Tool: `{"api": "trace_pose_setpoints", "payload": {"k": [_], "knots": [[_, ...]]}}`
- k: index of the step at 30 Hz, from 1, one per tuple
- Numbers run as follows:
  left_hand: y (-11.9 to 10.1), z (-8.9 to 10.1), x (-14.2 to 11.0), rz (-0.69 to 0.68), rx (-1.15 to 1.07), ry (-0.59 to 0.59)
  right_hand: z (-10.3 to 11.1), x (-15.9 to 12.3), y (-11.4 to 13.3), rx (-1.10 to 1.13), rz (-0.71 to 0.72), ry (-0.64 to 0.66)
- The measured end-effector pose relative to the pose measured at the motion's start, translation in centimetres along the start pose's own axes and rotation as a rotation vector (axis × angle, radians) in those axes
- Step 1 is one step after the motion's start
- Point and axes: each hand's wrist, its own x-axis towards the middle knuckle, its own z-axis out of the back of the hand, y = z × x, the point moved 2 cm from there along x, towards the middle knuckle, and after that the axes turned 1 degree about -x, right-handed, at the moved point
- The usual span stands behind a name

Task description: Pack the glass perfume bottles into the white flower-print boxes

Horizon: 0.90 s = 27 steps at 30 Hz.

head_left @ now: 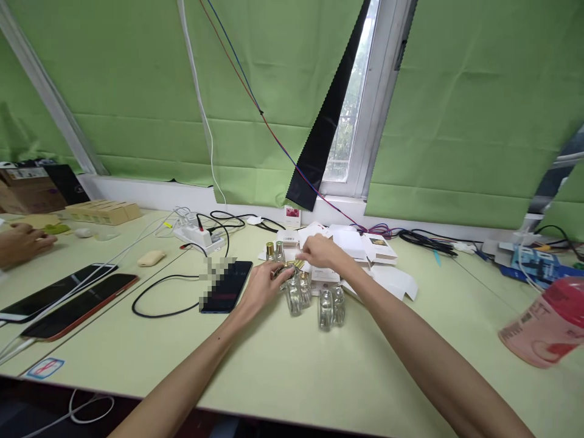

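My left hand (262, 285) is closed around a small clear glass bottle with gold-coloured parts (290, 267), mostly covered by the fingers. Just to its right, my right hand (320, 250) is in a pinch close to the gold parts; what lies between its fingertips is hidden. A clear glass bottle (294, 298) stands in front of the hands, with others close by. Nearer to me, a pair of similar clear bottles (325, 310) sits side by side. Behind the left hand a gold-capped bottle (270, 250) shows. Opened white cartons (349, 241) lie behind and beneath my right hand.
A dark phone (230, 286) lies left of my left hand, with more phones (84, 307) farther left. Cables run to a power strip (201, 237). Another person's hand (25, 244) rests at the far left. A pink container (545, 325) stands at the right.
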Motion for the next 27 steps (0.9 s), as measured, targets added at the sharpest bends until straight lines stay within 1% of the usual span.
{"api": "trace_pose_setpoints", "payload": {"k": [2,3,4,7,8,9,11,12,14,16,19,23,27], "knots": [[-0.1,0.3,0.1,0.009,-0.029,0.010,-0.8,-0.3,-0.5,-0.028,-0.020,0.038],[0.0,0.6,0.2,0.017,-0.037,-0.014,-1.0,-0.2,-0.5,-0.032,-0.024,0.035],[0.1,1.0,0.3,0.030,-0.036,-0.062,-1.2,0.0,-0.4,-0.029,-0.025,0.020],[0.8,2.3,1.0,0.111,0.013,-0.290,-1.2,1.5,0.4,0.014,0.017,-0.044],[1.1,2.7,1.4,0.144,0.028,-0.338,-1.2,2.2,0.8,0.043,0.057,-0.068],[1.5,2.9,1.9,0.171,0.034,-0.345,-1.4,3.0,1.2,0.071,0.097,-0.082],[2.3,3.0,3.0,0.207,0.004,-0.255,-1.9,4.4,1.9,0.166,0.204,-0.099],[2.6,2.8,3.7,0.206,-0.014,-0.187,-2.3,4.9,2.1,0.208,0.221,-0.089],[3.1,2.5,4.8,0.196,-0.027,-0.070,-3.3,5.7,2.3,0.240,0.222,-0.069],[3.4,2.1,5.7,0.179,-0.030,0.001,-4.0,6.1,2.2,0.246,0.209,-0.062],[3.5,1.9,6.2,0.146,-0.058,0.056,-4.2,5.9,2.0,0.242,0.213,-0.076],[3.6,1.8,6.2,0.110,-0.111,0.125,-3.4,5.2,2.1,0.194,0.209,-0.119],[3.8,1.8,6.2,0.108,-0.145,0.160,-2.9,4.3,2.3,0.138,0.192,-0.161]]}}
